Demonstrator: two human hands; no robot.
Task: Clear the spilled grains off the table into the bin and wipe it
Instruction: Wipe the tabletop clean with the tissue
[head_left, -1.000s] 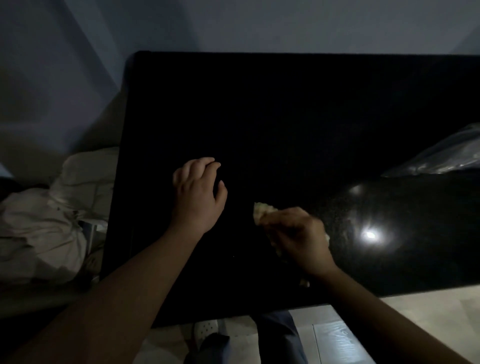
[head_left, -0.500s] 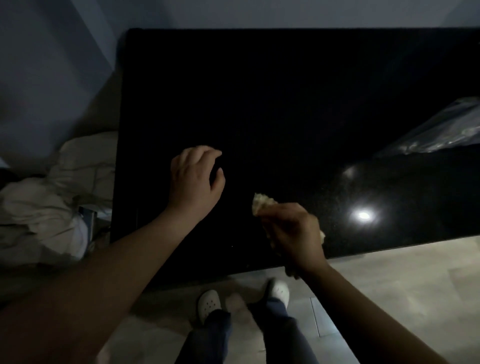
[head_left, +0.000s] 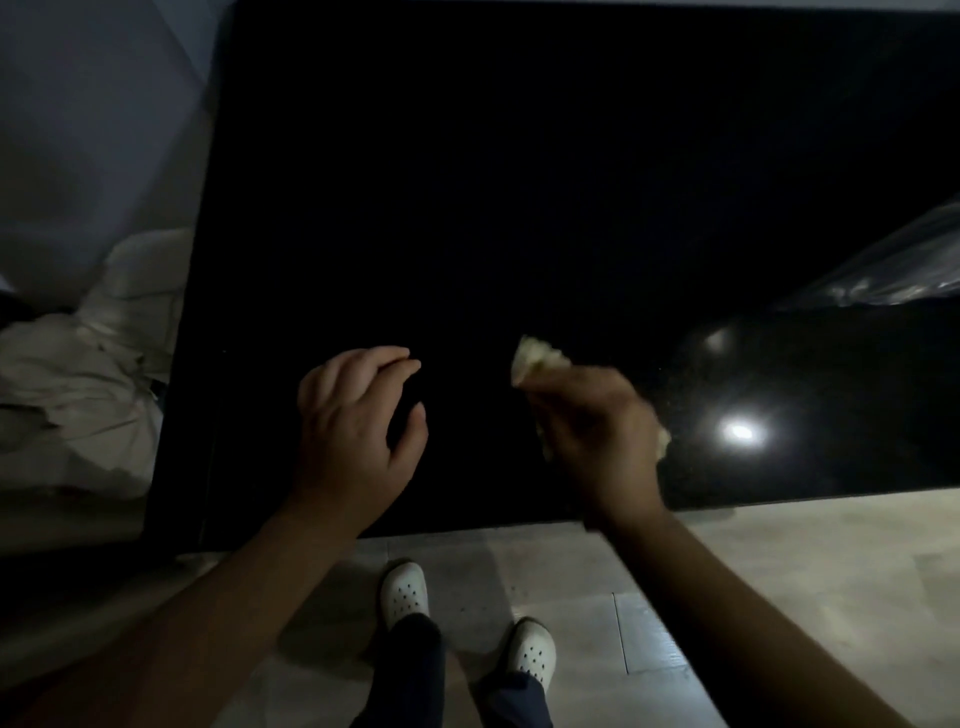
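A glossy black table (head_left: 519, 182) fills most of the dim view. My right hand (head_left: 597, 441) is closed around a pale crumpled cloth (head_left: 532, 356) and presses it on the tabletop near the front edge. My left hand (head_left: 358, 426) rests on the table to the left, fingers curled and slightly apart, holding nothing. Fine pale specks (head_left: 675, 395) show on the surface beside a bright light reflection right of the cloth. No bin is in view.
A clear plastic bag (head_left: 893, 270) lies at the table's right side. Crumpled whitish fabric (head_left: 88, 364) is heaped on the floor left of the table. My feet in white clogs (head_left: 405, 592) stand on the pale floor at the table's front edge.
The view has tilted down, showing more floor and my feet. My right hand with the cloth has shifted a little to the right, away from my left hand, which stays put.
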